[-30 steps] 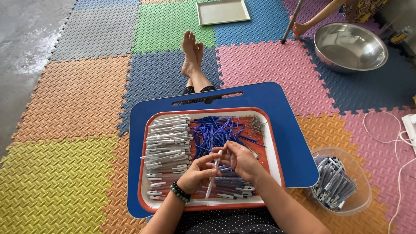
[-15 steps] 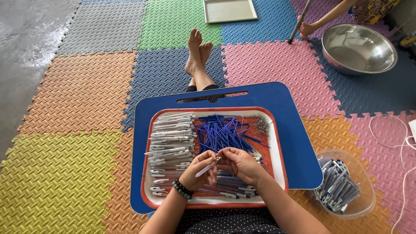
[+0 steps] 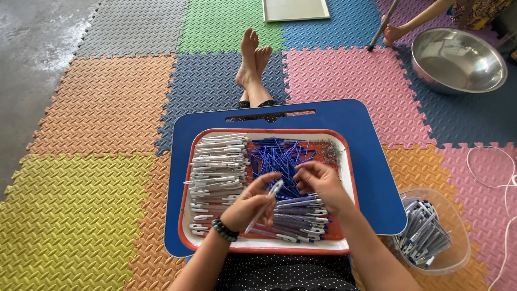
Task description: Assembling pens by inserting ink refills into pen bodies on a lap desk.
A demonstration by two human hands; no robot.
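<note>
My left hand [image 3: 249, 207] has its fingers closed round a clear pen barrel [image 3: 265, 203], held slanted over the red tray [image 3: 269, 245]. My right hand [image 3: 321, 182] pinches something small I cannot make out, just right of the barrel's tip. I judge this mid-assembly: next is lining up the two. The tray's rim is near; there is free room above its middle.

we see a steel bowl [image 3: 458, 59] on the foam mats [image 3: 107, 108], a pale flat tray [image 3: 296, 9] at the top edge, a white cord [image 3: 503, 178] lying right.
</note>
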